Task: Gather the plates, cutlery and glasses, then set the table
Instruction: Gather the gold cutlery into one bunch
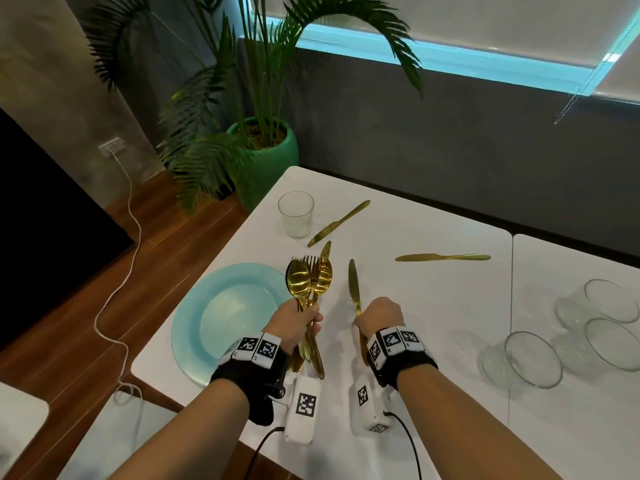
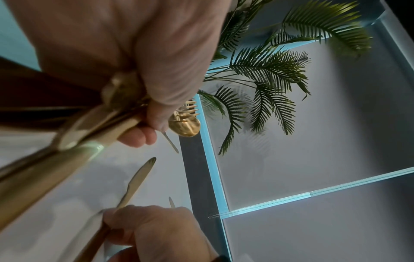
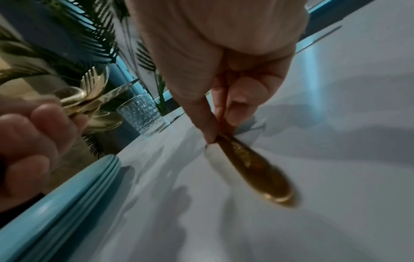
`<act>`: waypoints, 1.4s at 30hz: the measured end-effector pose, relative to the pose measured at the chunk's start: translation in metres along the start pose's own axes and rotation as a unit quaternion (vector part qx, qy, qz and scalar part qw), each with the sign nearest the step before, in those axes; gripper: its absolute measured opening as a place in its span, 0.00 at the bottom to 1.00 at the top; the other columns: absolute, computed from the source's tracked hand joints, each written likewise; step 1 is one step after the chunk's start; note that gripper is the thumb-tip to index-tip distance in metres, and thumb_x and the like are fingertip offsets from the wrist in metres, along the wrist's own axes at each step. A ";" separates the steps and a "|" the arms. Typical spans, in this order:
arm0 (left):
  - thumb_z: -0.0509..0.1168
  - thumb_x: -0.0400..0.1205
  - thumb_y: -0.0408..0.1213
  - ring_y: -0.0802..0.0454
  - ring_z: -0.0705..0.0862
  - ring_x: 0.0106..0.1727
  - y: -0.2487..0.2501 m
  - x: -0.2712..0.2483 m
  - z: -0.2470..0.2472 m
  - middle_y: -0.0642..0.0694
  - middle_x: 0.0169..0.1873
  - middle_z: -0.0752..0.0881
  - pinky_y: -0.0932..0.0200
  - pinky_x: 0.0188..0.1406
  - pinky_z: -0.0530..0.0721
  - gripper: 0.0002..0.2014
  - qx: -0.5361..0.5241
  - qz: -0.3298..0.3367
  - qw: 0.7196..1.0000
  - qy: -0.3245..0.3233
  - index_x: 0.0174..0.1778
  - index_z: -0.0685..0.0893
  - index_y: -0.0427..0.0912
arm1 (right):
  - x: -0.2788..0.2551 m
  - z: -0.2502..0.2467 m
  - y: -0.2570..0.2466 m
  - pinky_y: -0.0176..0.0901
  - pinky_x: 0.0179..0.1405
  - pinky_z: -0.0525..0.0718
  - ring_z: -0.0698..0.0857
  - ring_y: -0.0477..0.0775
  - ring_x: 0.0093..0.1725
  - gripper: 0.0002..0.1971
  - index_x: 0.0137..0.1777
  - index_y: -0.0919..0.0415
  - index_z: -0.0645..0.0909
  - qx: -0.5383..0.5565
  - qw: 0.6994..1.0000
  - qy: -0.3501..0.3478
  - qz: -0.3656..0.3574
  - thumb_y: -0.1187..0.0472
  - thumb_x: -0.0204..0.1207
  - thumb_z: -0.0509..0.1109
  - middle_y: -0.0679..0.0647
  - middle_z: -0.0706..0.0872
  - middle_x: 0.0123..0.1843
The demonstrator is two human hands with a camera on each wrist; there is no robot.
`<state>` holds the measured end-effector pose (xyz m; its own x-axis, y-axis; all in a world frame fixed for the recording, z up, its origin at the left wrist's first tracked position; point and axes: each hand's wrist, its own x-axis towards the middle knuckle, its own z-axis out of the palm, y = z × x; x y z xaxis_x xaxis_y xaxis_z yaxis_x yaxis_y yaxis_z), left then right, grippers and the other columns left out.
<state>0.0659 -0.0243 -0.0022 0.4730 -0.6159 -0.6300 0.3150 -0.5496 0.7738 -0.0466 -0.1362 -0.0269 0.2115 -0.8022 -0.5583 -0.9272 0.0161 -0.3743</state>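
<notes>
Left hand (image 1: 294, 322) was fisted around a cutlery bundle (image 1: 310, 282) of gold spoons and forks, heads up, just right of the blue plate (image 1: 221, 317). Right hand (image 1: 381, 315) pinched one knife (image 1: 354, 285) by the handle, thumb and fingers closed on it, blade pointing away and low over the white surface (image 1: 433, 306); contact couldn't be told. Step looked like placing this knife right of the plate. To do it well: lower it flat, parallel to the plate edge, close beside but not touching, then let go. Keep the bundle gripped tight so nothing slips. Two more knives (image 1: 339, 223) (image 1: 443, 257) lay loose farther out, a ribbed glass (image 1: 296, 214) beyond the plate, clear glasses (image 1: 533, 358) at right.
</notes>
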 end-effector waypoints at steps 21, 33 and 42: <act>0.54 0.87 0.35 0.47 0.87 0.47 0.016 0.000 0.017 0.43 0.44 0.86 0.47 0.57 0.83 0.06 -0.004 0.000 0.999 -0.037 0.51 0.76 0.39 | -0.008 -0.026 0.006 0.38 0.23 0.66 0.69 0.49 0.23 0.08 0.46 0.68 0.86 0.263 0.953 -0.149 -0.015 0.63 0.71 0.76 0.60 0.79 0.35; 0.56 0.86 0.36 0.45 0.88 0.36 0.015 0.003 0.032 0.38 0.39 0.88 0.47 0.44 0.87 0.09 -0.014 -0.015 0.998 -0.054 0.48 0.81 0.39 | -0.012 -0.028 -0.010 0.36 0.23 0.62 0.66 0.47 0.23 0.09 0.32 0.59 0.81 0.229 0.945 -0.215 -0.085 0.64 0.73 0.74 0.54 0.78 0.29; 0.56 0.86 0.33 0.50 0.81 0.31 0.017 0.015 0.033 0.44 0.34 0.83 0.52 0.40 0.82 0.06 -0.037 -0.026 0.999 -0.020 0.45 0.76 0.39 | 0.026 -0.067 -0.018 0.41 0.44 0.84 0.84 0.52 0.47 0.16 0.59 0.60 0.84 0.088 0.985 -0.093 -0.118 0.55 0.74 0.73 0.54 0.87 0.55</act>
<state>0.0517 -0.0615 -0.0007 0.4219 -0.6102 -0.6706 0.3983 -0.5397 0.7417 -0.0454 -0.1972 0.0149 0.4833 -0.6733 -0.5596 -0.7809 -0.0426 -0.6232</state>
